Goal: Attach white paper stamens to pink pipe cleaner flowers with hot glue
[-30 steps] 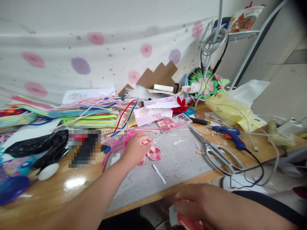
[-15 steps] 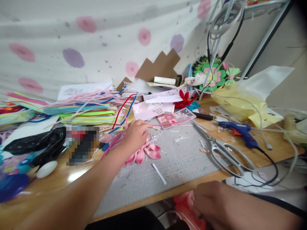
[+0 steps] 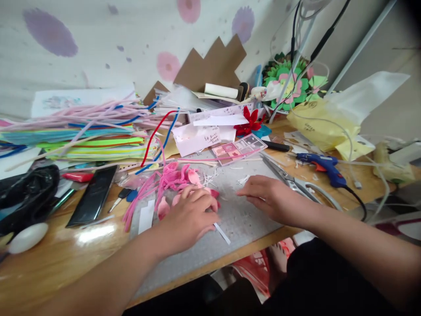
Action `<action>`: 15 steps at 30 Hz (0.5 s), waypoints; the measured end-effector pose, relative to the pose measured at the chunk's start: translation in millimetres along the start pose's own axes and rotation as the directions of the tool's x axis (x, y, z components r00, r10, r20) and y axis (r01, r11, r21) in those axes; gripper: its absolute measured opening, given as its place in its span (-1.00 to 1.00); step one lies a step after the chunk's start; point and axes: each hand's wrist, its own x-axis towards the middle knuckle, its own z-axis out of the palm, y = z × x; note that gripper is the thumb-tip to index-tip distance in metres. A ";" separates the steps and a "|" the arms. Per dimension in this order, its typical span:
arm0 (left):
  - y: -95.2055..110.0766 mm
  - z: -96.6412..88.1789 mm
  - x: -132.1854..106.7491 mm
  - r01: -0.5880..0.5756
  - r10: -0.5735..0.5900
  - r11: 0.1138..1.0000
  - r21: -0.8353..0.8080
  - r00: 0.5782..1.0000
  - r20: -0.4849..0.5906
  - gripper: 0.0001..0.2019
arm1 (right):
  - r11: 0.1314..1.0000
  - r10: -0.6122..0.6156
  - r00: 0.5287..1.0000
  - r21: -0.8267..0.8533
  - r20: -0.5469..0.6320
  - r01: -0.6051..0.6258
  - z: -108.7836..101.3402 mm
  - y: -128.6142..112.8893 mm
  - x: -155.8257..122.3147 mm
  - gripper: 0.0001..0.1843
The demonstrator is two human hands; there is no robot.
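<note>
My left hand (image 3: 194, 213) rests over a cluster of pink petals (image 3: 163, 208) on the grey cutting mat (image 3: 250, 224). Its fingers are loosely bent and apart, with the thumb near a thin white strip (image 3: 222, 234); the hand hides part of the petals. My right hand (image 3: 271, 197) hovers at the mat's right side, fingers pointing left and slightly apart, nothing visible between them. White scraps (image 3: 243, 180) lie just beyond its fingertips. Pink pipe cleaners (image 3: 171, 176) are heaped behind and left of my left hand. Large scissors (image 3: 276, 166) lie partly behind my right wrist.
A blue glue gun (image 3: 324, 166) lies at the right with its cable. Bundles of coloured pipe cleaners (image 3: 88, 142) fill the left back. A black phone (image 3: 94, 197), keys (image 3: 120, 197) and a black bag (image 3: 29, 193) lie left. A pink palette card (image 3: 238, 149) and red flower (image 3: 249, 120) sit behind.
My left hand has drawn back toward me onto the pink petals. My right hand has come up from below the table edge to over the mat. The view has shifted closer.
</note>
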 end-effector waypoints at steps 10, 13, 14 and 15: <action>-6.4 3.0 -1.7 -0.038 0.019 0.992 -0.119 0.987 -0.162 -0.89 | 0.948 -0.069 0.976 -0.290 0.207 0.128 19.8 -2.0 13.2 -0.67; -10.2 -2.0 -3.1 -0.002 -0.077 0.972 -0.235 0.941 -0.329 -0.89 | 0.969 -0.113 0.954 -0.181 0.277 0.168 6.9 -10.0 1.1 -0.70; -10.6 -3.8 -3.7 0.040 -0.149 0.959 -0.282 0.915 -0.376 -0.90 | 0.976 -0.126 0.945 -0.132 0.303 0.172 1.4 -14.4 -4.6 -0.73; -10.4 -5.4 -4.3 0.097 -0.237 0.937 -0.336 0.883 -0.406 -0.91 | 0.982 -0.138 0.934 -0.078 0.329 0.172 -4.1 -19.2 -10.7 -0.77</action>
